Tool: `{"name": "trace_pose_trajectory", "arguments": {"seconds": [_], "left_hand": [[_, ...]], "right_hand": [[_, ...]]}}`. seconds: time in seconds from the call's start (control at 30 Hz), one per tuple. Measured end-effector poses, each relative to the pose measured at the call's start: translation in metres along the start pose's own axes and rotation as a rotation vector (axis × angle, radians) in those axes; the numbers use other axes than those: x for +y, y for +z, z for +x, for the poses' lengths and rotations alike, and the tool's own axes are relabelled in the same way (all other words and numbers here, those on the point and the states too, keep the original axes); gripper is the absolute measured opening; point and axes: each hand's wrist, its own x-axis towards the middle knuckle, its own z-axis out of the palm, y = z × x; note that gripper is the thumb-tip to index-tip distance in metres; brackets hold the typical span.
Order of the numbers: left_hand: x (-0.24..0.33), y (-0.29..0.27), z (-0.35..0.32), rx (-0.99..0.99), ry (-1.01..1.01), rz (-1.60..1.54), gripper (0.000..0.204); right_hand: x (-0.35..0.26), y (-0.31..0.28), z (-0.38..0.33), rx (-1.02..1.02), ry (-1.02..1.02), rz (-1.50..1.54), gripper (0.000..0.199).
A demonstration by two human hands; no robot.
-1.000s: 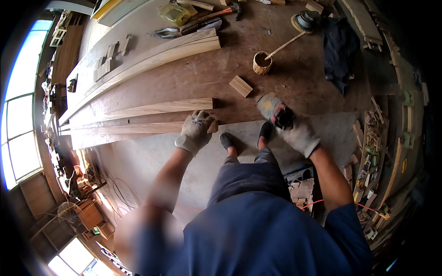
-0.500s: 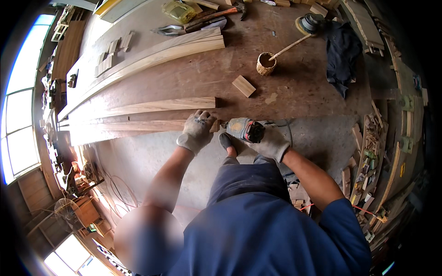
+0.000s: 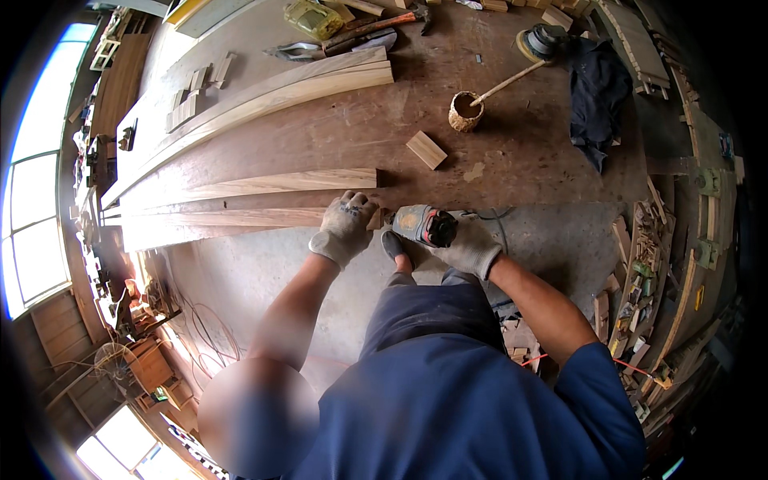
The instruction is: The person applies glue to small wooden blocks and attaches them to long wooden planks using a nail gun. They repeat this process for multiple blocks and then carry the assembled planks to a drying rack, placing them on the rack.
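A gloved left hand (image 3: 346, 226) presses flat, fingers spread, on the end of a long pale wooden board (image 3: 232, 218) lying along the near edge of the brown surface (image 3: 320, 144). Just beside it, the gloved right hand (image 3: 472, 246) is closed around a power grinder (image 3: 424, 225), its head at the board's end. A small wood block (image 3: 426, 150) and a woven cup (image 3: 466, 111) sit farther back.

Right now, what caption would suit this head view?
Gloved left hand steadies a long wooden strip while the right hand holds a power tool at its end.
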Motion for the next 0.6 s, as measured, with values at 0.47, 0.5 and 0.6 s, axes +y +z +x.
{"name": "trace_pose_trajectory", "arguments": {"seconds": [0.47,0.5,0.6], "left_hand": [[0.0005,-0.0006,0.0001,-0.017,0.004,0.018,0.043],[0.0004,-0.0003,0.0,-0.015,0.005,0.021,0.044],[0.0017,-0.0013,-0.0004,-0.013,0.001,0.004,0.044]], "right_hand": [[-0.006,-0.007,0.002,0.016,-0.015,0.006,0.031],[-0.0055,-0.0066,0.0019,0.024,-0.019,0.011,0.031],[-0.0045,-0.0065,0.0024,0.023,-0.036,0.005,0.031]]}}
